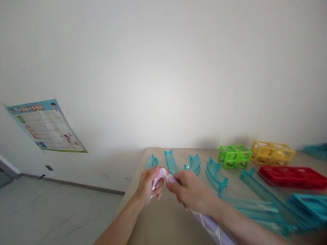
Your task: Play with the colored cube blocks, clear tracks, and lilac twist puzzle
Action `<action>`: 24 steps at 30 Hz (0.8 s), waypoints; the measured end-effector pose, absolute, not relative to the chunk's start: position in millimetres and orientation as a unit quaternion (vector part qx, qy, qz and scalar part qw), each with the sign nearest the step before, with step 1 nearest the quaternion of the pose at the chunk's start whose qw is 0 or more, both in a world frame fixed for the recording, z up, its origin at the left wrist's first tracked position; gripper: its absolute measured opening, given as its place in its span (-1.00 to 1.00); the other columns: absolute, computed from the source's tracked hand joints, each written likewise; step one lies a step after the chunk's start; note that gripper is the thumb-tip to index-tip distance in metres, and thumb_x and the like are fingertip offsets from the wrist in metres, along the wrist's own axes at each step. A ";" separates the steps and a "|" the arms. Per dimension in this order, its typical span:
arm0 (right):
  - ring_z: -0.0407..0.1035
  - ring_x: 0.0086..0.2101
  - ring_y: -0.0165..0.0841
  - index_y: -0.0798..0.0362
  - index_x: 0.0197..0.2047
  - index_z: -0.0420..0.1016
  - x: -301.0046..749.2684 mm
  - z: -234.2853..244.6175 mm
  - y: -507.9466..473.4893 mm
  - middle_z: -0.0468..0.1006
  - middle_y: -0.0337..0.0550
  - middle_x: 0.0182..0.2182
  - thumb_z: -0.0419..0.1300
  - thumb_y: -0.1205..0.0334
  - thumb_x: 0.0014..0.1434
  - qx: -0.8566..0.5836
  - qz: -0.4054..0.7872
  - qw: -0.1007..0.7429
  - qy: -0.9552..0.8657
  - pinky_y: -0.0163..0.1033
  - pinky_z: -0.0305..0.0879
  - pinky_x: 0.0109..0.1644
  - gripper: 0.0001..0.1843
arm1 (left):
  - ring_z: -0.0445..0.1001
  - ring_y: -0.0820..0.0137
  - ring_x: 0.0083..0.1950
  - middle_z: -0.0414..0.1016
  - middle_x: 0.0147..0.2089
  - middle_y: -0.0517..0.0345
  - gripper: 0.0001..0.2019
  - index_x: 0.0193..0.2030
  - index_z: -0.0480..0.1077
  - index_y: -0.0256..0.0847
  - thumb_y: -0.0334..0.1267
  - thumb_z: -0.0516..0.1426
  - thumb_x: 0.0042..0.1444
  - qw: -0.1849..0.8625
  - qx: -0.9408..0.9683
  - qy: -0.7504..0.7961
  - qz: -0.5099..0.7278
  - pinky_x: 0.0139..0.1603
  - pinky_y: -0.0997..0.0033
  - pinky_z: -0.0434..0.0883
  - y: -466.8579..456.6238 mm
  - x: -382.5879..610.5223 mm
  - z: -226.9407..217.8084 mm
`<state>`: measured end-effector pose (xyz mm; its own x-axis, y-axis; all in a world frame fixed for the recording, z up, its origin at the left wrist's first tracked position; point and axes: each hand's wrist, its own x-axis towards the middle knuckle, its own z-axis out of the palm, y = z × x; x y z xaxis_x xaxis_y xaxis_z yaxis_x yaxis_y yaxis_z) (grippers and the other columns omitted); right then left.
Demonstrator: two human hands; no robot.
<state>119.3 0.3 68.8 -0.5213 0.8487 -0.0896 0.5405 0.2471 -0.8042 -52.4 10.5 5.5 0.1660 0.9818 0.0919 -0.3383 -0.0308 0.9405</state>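
A strip of lilac cloth with pale crossing lines [213, 227] runs between my two hands above the table. My left hand [148, 184] pinches its upper end, the fingers curled round it. My right hand [190, 191] is closed on the cloth a little to the right, and the rest trails down below my right wrist toward the bottom edge of the view. Just beyond the hands lie a straight clear blue track piece [171, 161] and a small curved track piece [193, 164]. Another clear blue piece [151, 161] is partly hidden behind my left hand.
On the beige table [148, 223], a larger curved track [216, 175] and long straight tracks [265, 194] lie to the right. Green [235, 156], yellow [272, 153], red [293, 177] and blue [310, 206] frame blocks stand there too. A wall [163, 75] rises behind.
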 end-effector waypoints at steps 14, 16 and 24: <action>0.11 -0.75 -0.56 0.10 -0.39 0.31 110.7 58.8 -4.7 0.31 -0.35 -0.64 0.05 -0.17 0.19 -0.267 0.752 0.189 -0.572 -0.45 0.05 -0.74 -0.55 | -0.25 0.65 -0.87 -0.06 -0.78 0.48 -0.64 -0.27 0.42 -0.24 0.05 0.05 0.13 0.768 0.396 0.155 0.479 -0.90 0.59 0.14 12.8 -72.2 5.2; 0.13 -0.75 -0.54 0.09 -0.38 0.30 109.5 58.4 -5.3 0.28 -0.36 -0.66 0.02 -0.18 0.20 -0.315 0.691 0.205 -0.617 -0.45 0.07 -0.73 -0.55 | -0.23 0.65 -0.86 0.01 -0.77 0.47 -0.69 -0.25 0.38 -0.20 0.02 0.06 0.14 0.751 0.393 0.174 0.500 -0.89 0.60 0.14 11.9 -67.2 9.0; 0.33 -0.59 -0.43 0.06 -0.36 0.34 111.2 55.9 -9.2 0.38 -0.21 -0.59 -0.11 0.01 0.33 -0.407 0.349 0.264 -0.802 -0.39 0.12 -0.57 -0.61 | -0.08 0.63 -0.88 0.15 -0.74 0.46 -0.73 -0.38 0.21 -0.15 -0.01 0.08 0.17 0.647 0.450 0.247 0.564 -0.90 0.62 0.11 13.4 -56.2 8.6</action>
<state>111.2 -9.2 55.9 -0.5289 0.8372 0.1390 0.4689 0.4247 -0.7745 -56.2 13.4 8.6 0.2427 0.9519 0.1872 -0.5079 -0.0398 0.8605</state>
